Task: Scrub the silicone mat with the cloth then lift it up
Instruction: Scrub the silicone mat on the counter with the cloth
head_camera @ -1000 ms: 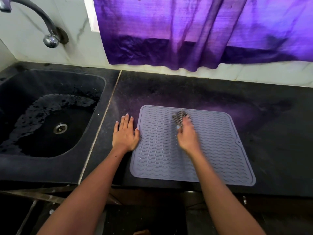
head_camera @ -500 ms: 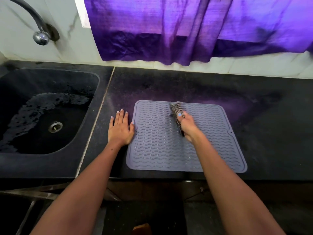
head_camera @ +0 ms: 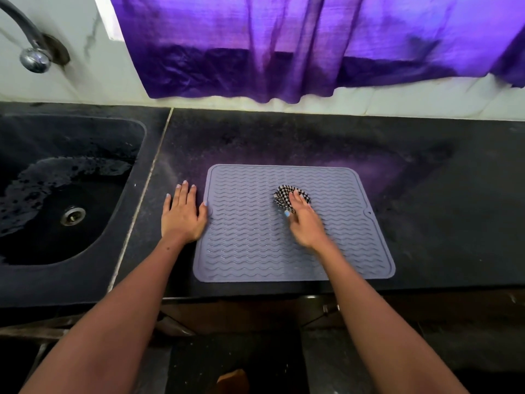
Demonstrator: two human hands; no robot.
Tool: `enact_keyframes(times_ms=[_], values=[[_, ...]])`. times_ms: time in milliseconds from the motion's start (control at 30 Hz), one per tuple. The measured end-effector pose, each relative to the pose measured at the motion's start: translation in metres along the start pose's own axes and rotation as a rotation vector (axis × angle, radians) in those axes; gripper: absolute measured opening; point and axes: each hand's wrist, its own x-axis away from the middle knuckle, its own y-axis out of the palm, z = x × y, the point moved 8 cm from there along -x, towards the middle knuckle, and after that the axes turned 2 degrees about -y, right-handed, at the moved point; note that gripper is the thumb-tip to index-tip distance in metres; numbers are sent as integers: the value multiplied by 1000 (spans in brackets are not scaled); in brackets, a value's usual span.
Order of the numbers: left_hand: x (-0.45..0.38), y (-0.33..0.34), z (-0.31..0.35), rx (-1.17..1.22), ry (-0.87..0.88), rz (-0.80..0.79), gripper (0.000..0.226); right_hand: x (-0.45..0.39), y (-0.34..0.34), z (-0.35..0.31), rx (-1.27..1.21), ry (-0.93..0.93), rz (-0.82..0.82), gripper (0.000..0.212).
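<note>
The right hand, pressing the bunched checked cloth, is sliding back toward mid-mat on the worktop, so scrubbing is continuing, while the flat left hand is steadying its edge.

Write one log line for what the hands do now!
phase: scrubbing | right hand: presses checked black-and-white cloth on grey ribbed silicone mat | left hand: flat at mat's edge | mat: not lifted

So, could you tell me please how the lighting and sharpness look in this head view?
Head view: purple light through the curtain tints the dark counter behind the mat; the right hand on the checked cloth is slightly motion-blurred, the left hand sharp; wide-angle distortion bends the counter edges.
</note>
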Motion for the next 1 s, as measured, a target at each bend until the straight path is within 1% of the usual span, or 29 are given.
enact_keyframes(times_ms=[33,100,133,167,200,267,300,333,367,433,467,500,567,767,800,833,900,933,967,1000], values=[[0,-1,0,-1,-2,3,77,-2,-7,4,-198,45,-7,54],[1,-2,-1,6,-2,10,77,-7,-21,17,-672,216,0,43],[1,-3,-1,11,-3,13,77,-8,-30,24,-884,305,52,38],[0,-3,-1,13,-3,15,77,-9,-39,34,-993,367,153,35],[0,-4,-1,10,-2,16,77,-8,-51,40,-963,390,256,34],[-1,-3,-1,4,-4,14,75,-1,-68,38,-646,326,415,40],[0,-2,-1,1,-4,15,72,6,-70,30,-475,273,435,45],[-1,-2,-1,-3,-3,20,71,10,-65,23,-350,218,410,51],[-1,-3,-1,-3,-3,28,72,11,-53,18,-245,161,350,55],[-2,-3,-2,8,-5,36,76,14,-16,13,-3,84,162,62],[-2,-3,-2,12,-5,39,76,16,-2,15,136,60,116,66],[-2,-2,-2,11,-5,43,76,16,5,17,227,42,120,68],[-1,-2,-1,12,-7,53,76,12,5,20,243,44,155,70],[-1,-3,-1,18,-14,54,77,9,2,17,183,47,29,69],[0,-3,-1,18,-15,54,77,9,0,16,101,49,16,65],[0,-3,-1,18,-15,56,76,10,-5,17,-80,78,8,60],[0,-4,-2,20,-13,55,76,11,-25,23,-683,211,58,46],[-1,-4,-2,21,-11,56,77,12,-38,33,-919,279,161,40],[-1,-3,-2,19,-10,57,77,16,-52,43,-997,321,294,38],[-1,-3,-2,17,-9,56,77,21,-63,54,-912,347,402,39]])
